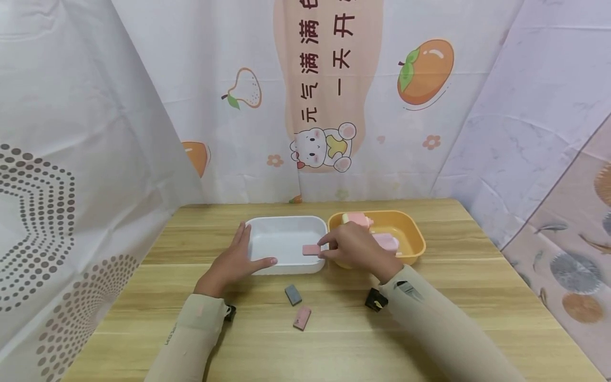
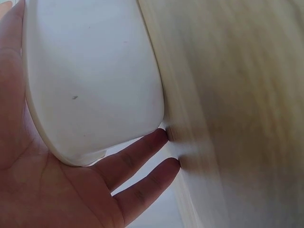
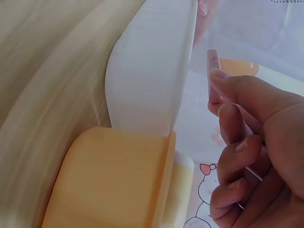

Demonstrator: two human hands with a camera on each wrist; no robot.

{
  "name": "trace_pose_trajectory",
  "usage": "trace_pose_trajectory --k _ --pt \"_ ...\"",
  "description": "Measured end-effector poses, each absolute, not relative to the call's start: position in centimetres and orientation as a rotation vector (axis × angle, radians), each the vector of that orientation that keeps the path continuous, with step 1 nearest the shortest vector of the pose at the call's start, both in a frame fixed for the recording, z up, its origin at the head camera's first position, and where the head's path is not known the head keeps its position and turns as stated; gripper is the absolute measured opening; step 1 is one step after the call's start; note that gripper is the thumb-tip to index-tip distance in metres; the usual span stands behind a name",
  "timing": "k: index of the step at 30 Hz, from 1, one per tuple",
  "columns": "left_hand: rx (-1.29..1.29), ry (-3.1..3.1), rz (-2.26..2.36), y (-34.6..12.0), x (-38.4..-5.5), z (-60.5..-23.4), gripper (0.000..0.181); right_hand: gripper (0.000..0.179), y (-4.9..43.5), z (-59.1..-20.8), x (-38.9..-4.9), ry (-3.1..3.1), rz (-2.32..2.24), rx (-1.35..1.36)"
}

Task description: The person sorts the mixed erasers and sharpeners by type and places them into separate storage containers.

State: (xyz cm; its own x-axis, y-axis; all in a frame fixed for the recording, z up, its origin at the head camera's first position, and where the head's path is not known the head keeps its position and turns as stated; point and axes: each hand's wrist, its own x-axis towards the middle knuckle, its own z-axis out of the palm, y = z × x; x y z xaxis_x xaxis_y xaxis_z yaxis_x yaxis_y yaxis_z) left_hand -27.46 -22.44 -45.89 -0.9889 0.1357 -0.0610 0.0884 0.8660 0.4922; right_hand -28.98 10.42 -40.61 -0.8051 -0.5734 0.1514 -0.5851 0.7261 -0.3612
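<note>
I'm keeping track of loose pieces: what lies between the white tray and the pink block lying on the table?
The grey block lies between the white tray and that pink block, as the head view shows.

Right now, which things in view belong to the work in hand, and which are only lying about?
In the work:
pink block, pinched by the right hand
white tray, touched by the left hand
probably the grey block and second pink block, similar in shape

Seemingly just lying about:
orange tray
pinkish items inside it

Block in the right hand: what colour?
Pink: the block in the right hand shows best in the head view.
</note>
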Motion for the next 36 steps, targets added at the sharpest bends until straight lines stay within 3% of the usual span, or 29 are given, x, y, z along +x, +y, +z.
trace_pose_trajectory --k 36 --pt "0.151 2.935 0.756 -22.4 -27.9 -46.2 0.138 0.029 5.7 -40.6 -31.6 -2.956 0.438 1.005"
